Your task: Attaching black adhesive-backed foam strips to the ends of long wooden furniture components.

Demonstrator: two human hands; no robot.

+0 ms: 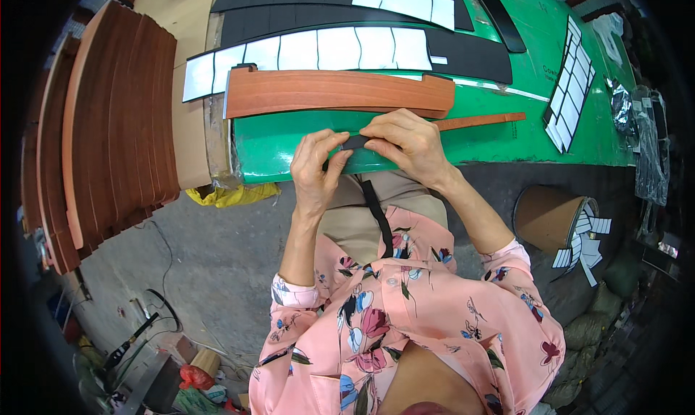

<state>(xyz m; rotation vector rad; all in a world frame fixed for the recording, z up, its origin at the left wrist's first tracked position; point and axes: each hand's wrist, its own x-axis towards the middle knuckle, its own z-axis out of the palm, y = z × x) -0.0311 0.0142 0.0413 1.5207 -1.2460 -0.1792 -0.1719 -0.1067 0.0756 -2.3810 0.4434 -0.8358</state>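
A small black pad, perhaps foam [354, 142], is pinched between both hands just above the table's near edge. My left hand [316, 167] grips its left end between thumb and fingertips. The right end is held the same way by my right hand [409, 143]. Directly beyond the hands lies a reddish-brown wooden board [337, 94] with raised blocks near its ends. A thin wooden strip [483, 120] reaches out to the right from behind my right hand. Farther back lies a black strip with white backing pieces [298, 51].
Dark sheets [474, 55] and a black phone [501, 23] lie on the green tabletop [275, 154]. A black-and-white strip [568, 89] lies at right. Stacked brown boards [119, 111] stand at left. A bin [548, 217] with white scraps sits on the floor.
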